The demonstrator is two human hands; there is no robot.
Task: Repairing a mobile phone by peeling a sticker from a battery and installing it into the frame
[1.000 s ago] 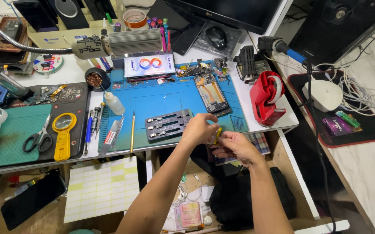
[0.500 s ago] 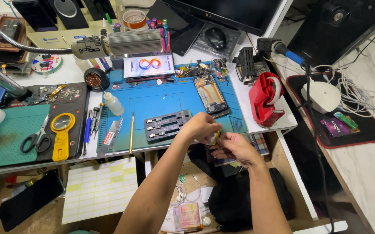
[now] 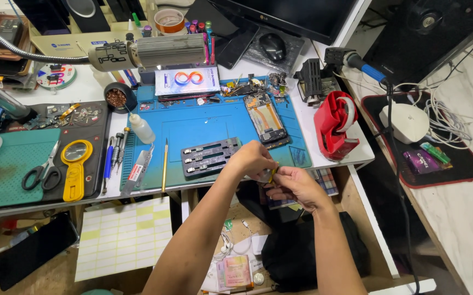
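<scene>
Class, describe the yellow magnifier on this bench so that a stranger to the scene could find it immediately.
Start at the big blue work mat in the middle of the white desk and look left to the dark mat beside it. Near its front edge lies the yellow magnifier, right of the black-handled scissors. It is the only bright yellow thing there, with a round lens ring above a broad handle.

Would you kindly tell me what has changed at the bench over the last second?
Very little. The left hand and right hand stay together at the front edge of the blue mat, both pinching the same small part with a yellow bit; they shifted only slightly. Nothing was picked up or let go. The scissors, red tape dispenser and other tools lie as before.
</scene>
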